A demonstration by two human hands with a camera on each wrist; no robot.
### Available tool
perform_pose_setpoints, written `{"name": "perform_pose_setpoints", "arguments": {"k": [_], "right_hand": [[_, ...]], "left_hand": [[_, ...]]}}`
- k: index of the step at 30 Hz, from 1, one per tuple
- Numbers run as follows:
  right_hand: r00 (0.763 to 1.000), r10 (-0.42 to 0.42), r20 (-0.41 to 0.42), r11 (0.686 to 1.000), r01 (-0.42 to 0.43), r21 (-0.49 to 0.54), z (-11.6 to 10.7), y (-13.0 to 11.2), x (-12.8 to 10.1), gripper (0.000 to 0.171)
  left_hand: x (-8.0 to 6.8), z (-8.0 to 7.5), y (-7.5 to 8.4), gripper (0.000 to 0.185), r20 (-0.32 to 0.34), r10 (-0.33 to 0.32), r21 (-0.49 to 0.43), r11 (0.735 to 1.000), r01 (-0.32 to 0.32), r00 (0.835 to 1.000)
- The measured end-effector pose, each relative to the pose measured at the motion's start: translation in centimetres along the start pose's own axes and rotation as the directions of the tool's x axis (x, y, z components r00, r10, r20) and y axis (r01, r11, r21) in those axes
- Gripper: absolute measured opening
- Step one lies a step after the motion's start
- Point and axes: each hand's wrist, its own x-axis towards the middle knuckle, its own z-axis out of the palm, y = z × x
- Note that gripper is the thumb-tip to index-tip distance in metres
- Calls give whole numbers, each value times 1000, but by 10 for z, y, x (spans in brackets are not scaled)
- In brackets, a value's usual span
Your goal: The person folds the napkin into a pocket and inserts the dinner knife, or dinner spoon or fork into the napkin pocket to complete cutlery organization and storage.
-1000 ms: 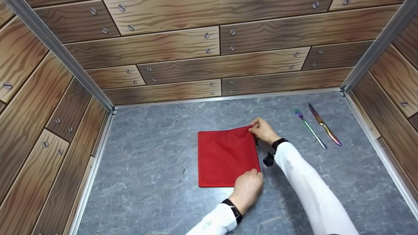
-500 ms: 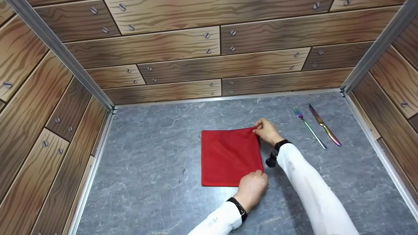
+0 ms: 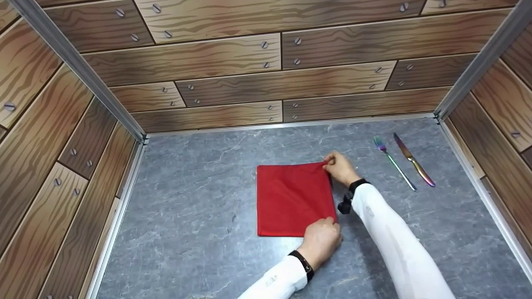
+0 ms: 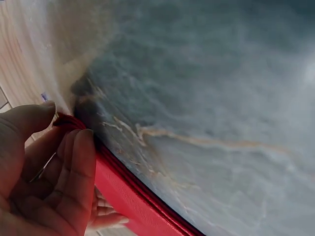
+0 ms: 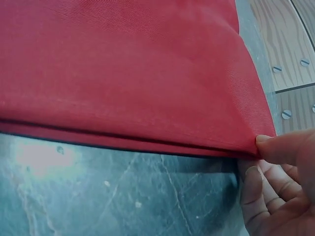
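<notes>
Lying flat near the middle of the grey marbled surface (image 3: pixel 199 199), a folded red napkin (image 3: pixel 293 199) shows as a neat square with its layered edges along its right side. The right hand (image 3: pixel 340 168) pinches the napkin's far right corner, thumb and forefinger closed on the cloth; the right wrist view shows the fingertips (image 5: pixel 275 147) nipping the stacked edges where they meet the corner. The left hand (image 3: pixel 322 238) grips the near right corner, its fingers curled round the red edge (image 4: pixel 123 191) as the left wrist view shows, with the cloth resting on the surface just beside them. Both arms wear white sleeves with dark bands at the wrists. Well apart to the right, near the back corner, a fork (image 3: pixel 392 162) and a knife (image 3: pixel 413 159) with an iridescent finish lie side by side, not touching. Wood-patterned walls (image 3: pixel 232 62) close in the surface on three sides.
</notes>
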Motion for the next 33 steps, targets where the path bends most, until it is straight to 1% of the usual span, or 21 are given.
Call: {"name": "perform_pose_setpoints", "arguments": {"k": [2, 4, 6, 7, 8, 9, 11, 12, 13, 14, 15, 17, 18, 20, 22, 25, 28, 29, 31, 33], "right_hand": [[1000, 1, -9, 1000, -1, -7, 1, 1, 0, 23], [1000, -11, -22, 999, 11, -36, 1, 0, -2, 23], [997, -58, -40, 991, 53, -120, 1, 0, -4, 22], [994, -98, -49, 979, 87, -182, 0, -1, -6, 22], [988, -142, -52, 959, 125, -254, 0, -1, -8, 23], [980, -193, -50, 928, 166, -333, 0, -1, -10, 24], [960, -279, -20, 846, 236, -478, -1, -1, -15, 27], [952, -305, 7, 804, 262, -533, -1, -1, -17, 30], [947, -319, 39, 771, 283, -571, 0, 0, -20, 32], [944, -321, 70, 744, 298, -598, 0, 1, -23, 36], [944, -316, 99, 726, 307, -616, 1, 2, -25, 39], [945, -295, 138, 707, 313, -634, 2, 4, -29, 43], [946, -289, 147, 703, 315, -637, 3, 6, -31, 45], [946, -287, 152, 703, 316, -637, 4, 8, -32, 46], [943, -299, 148, 701, 322, -636, 6, 10, -33, 47], [937, -320, 140, 701, 333, -630, 8, 12, -32, 47], [934, -331, 134, 710, 340, -616, 10, 14, -32, 47], [933, -336, 134, 715, 344, -608, 10, 14, -32, 47], [934, -331, 137, 740, 347, -577, 10, 14, -32, 49], [941, -305, 145, 782, 334, -525, 8, 13, -33, 53]], "left_hand": [[-2, -2, -1, 20, 1, 12, -20, 1000, -12, 1000], [-4, -4, -2, 18, 4, 31, -30, 999, -31, 1000], [-7, -7, -2, 19, 11, 51, -24, 998, -51, 999], [-9, -8, -3, 22, 24, 62, -20, 998, -62, 998], [-11, -8, -3, 27, 43, 74, -15, 997, -73, 996], [-12, -9, -3, 34, 70, 87, -7, 996, -87, 994], [-15, -11, -3, 47, 143, 108, 5, 994, -110, 984], [-16, -12, -3, 52, 187, 117, 9, 993, -121, 975], [-17, -13, -3, 56, 228, 127, 10, 991, -132, 965], [-18, -14, -4, 59, 269, 134, 12, 990, -143, 954], [-19, -14, -4, 61, 307, 139, 13, 989, -150, 942], [-20, -15, -4, 63, 364, 145, 6, 988, -157, 920], [-20, -15, -3, 65, 383, 147, 1, 987, -159, 912], [-21, -15, -3, 66, 407, 151, -5, 987, -163, 901], [-21, -14, -3, 68, 419, 154, -4, 986, -167, 895], [-20, -14, -5, 69, 427, 156, -10, 986, -168, 891], [-18, -15, -9, 70, 443, 165, -49, 986, -160, 881], [-18, -15, -11, 70, 451, 169, -65, 986, -156, 877], [-16, -16, -16, 71, 466, 172, -96, 985, -144, 868], [-14, -18, -26, 72, 484, 161, -121, 986, -116, 860]]}}
